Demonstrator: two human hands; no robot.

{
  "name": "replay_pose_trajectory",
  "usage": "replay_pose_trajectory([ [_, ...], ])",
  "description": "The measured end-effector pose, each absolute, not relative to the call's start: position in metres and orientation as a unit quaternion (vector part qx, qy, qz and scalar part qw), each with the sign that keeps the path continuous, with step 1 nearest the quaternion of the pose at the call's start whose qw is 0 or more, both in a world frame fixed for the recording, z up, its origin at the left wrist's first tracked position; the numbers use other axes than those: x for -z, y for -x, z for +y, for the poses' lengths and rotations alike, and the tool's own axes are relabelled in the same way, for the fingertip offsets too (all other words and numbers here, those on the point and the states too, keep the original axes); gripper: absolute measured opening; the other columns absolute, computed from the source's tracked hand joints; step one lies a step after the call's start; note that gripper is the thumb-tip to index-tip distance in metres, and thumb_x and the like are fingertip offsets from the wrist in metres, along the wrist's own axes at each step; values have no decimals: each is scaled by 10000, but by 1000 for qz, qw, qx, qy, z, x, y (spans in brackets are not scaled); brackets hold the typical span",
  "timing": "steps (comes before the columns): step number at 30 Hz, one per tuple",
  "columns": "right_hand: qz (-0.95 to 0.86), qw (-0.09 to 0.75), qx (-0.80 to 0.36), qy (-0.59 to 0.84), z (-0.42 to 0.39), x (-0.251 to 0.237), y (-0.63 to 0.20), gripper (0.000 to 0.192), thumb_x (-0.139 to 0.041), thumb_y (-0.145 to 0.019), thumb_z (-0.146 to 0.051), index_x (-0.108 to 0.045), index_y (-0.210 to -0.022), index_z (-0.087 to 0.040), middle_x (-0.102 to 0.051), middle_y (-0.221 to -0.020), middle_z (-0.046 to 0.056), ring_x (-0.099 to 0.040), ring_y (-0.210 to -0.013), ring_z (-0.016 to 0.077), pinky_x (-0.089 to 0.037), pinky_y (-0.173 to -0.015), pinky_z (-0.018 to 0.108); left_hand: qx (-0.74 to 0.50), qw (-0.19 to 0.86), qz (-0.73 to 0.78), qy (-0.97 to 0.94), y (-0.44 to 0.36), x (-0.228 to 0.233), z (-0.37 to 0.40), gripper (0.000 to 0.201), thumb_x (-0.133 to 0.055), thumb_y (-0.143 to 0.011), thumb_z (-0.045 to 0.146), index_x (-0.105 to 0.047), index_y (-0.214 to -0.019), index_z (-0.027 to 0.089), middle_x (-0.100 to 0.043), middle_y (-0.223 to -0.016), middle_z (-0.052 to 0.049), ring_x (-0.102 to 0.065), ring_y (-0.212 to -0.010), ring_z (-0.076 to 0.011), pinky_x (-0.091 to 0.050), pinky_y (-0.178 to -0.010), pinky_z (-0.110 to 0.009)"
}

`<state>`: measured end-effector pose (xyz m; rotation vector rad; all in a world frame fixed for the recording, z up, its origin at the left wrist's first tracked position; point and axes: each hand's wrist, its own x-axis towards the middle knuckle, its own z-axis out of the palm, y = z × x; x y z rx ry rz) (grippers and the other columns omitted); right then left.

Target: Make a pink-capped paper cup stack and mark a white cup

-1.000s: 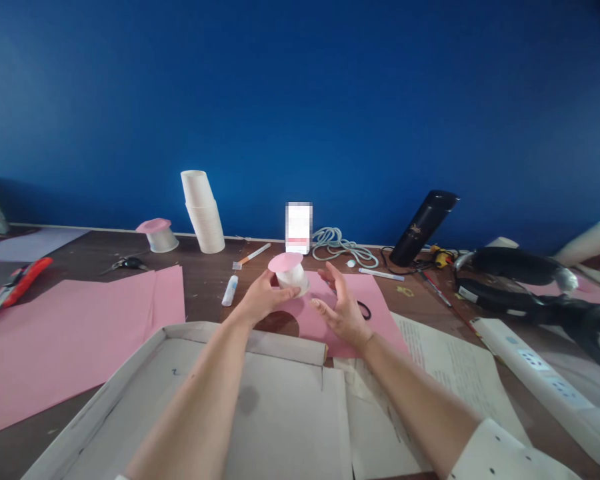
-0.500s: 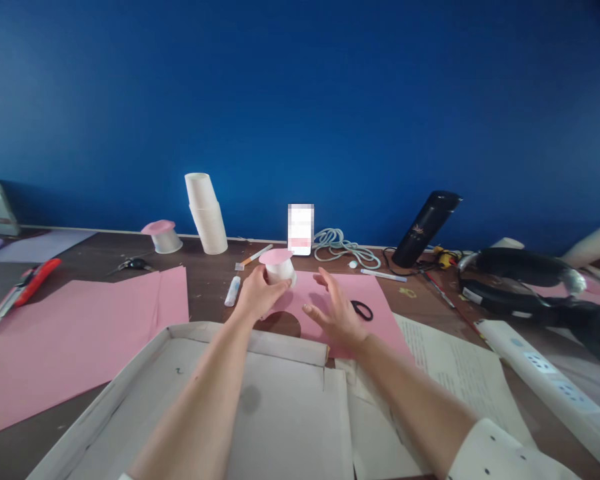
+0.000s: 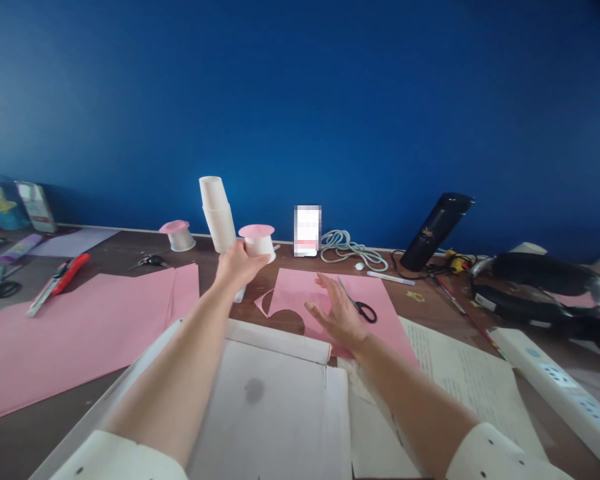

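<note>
The left hand [image 3: 237, 263] is stretched forward and its fingers are closed around a white paper cup turned upside down with a round pink paper disc on its top [image 3: 258, 241]. The cup is held above the dark wooden counter [image 3: 130, 250], and just beyond the hand stands a leaning stack of white paper cups [image 3: 217, 213]. Further to the left of this hand a second upturned white cup with a pink disc [image 3: 178, 235] is standing on the counter already, so it seems that one such piece is finished and set aside, and the one in the hand is also covered but not yet put down.

The right hand [image 3: 336, 313] is empty, with the fingers spread and the palm low over a pink paper sheet with a round piece cut out of its near edge [image 3: 325, 293]; I cannot tell if it really presses the sheet. Just to the right of this hand lie black-handled scissors [image 3: 359, 306] on the same sheet. To the left of the left forearm there is a large uncut pink paper sheet [image 3: 80, 327], and below both forearms an open flat white cardboard box [image 3: 280, 400]. Many cups in the stack are still without a disc.
</note>
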<state>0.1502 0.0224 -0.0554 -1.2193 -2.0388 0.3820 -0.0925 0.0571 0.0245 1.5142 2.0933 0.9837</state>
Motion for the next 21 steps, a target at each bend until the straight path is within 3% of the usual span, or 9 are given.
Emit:
replay_pose_trajectory([
  [7, -788, 353, -155, 480, 23, 55, -147, 657, -515, -820, -559, -321, -1373, -262, -527, -1271, 92, -465, -1189, 263, -379, -991, 468, -317, 140, 802, -486, 161, -22, 55, 522, -676, -576, 556, -557, -952, 213, -650, -931, -99, -625, -831, -313, -478, -620, -385],
  [17, -786, 317, -175, 502, 20, 49, -146, 653, -502, -828, -553, -311, -1381, -261, -510, -1302, 83, -467, -1202, 252, -394, -986, 455, -290, 113, 844, -437, 225, -20, 56, 596, -648, -573, 619, -539, -957, 176, -638, -985, -121, -612, -826, -292, -449, -585, -343],
  [21, -794, 311, -165, 495, 21, 51, -147, 639, -502, -836, -540, -311, -1377, -259, -509, -1306, 90, -464, -1206, 257, -392, -987, 464, -308, 99, 841, -433, 248, -30, 67, 592, -668, -558, 604, -559, -944, 168, -651, -915, -103, -616, -753, -263, -436, -562, -328],
])
